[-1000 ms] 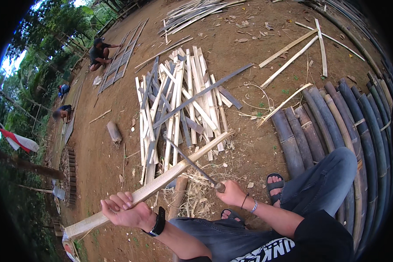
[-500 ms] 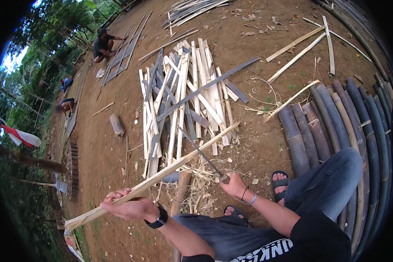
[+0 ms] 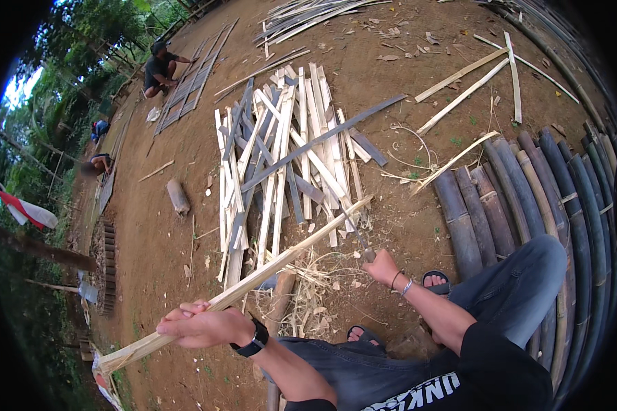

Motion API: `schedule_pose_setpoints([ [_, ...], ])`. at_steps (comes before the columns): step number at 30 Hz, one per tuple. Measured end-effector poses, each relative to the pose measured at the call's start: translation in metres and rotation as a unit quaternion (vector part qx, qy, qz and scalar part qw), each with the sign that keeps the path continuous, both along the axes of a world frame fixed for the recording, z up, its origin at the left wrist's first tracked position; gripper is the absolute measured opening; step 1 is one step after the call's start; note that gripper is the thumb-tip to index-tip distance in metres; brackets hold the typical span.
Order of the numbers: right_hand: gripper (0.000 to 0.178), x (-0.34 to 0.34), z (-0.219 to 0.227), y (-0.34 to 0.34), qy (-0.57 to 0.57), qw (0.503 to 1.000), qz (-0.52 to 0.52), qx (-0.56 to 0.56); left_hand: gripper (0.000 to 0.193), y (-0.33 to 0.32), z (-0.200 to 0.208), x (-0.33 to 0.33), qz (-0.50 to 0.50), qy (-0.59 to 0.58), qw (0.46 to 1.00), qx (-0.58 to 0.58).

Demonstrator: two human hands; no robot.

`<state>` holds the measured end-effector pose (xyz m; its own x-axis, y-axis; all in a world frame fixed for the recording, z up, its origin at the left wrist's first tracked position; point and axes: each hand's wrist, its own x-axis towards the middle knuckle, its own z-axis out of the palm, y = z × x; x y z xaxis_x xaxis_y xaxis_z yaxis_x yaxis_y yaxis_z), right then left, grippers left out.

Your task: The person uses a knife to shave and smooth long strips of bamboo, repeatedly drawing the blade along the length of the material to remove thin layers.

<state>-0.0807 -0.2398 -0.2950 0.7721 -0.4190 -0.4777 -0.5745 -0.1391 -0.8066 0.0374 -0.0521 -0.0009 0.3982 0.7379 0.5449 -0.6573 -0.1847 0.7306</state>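
Note:
My left hand (image 3: pixel 204 326) is wrapped around the lower part of a long pale bamboo strip (image 3: pixel 277 262), which slants from lower left to upper right in front of me. In my right hand (image 3: pixel 385 268) is a knife (image 3: pixel 369 254), gripped by its handle. Its thin dark blade points up and away, near the far end of the strip; whether it touches the strip I cannot tell. Curly shavings (image 3: pixel 307 291) lie below the strip, around a short log (image 3: pixel 282 301). Behind it is a pile of split bamboo strips (image 3: pixel 281 157), pale and dark sides mixed.
Dark bamboo poles (image 3: pixel 521 192) lie in a row at my right, beside my bent leg. Loose strips (image 3: pixel 467 96) rest on the dirt at far right. A bamboo piece (image 3: pixel 178 197) lies left of the pile. A person (image 3: pixel 160 70) crouches by a lattice panel (image 3: pixel 195 79) at far left.
My right hand with the knife has moved right and slightly away, its blade sliding toward the strip's far end. The left hand keeps its hold, and the view has shifted slightly.

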Motion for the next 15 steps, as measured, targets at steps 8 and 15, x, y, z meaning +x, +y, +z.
schedule_pose_setpoints([
  [8,0.021,0.009,-0.039,0.018,-0.091,0.996,0.006,-0.011,0.045,0.007,-0.003,0.005,0.012,0.043,0.999,-0.022],
  [15,0.023,-0.017,0.006,0.065,-0.134,0.991,0.027,0.001,0.055,0.019,-0.005,0.005,0.039,0.044,0.998,-0.009],
])
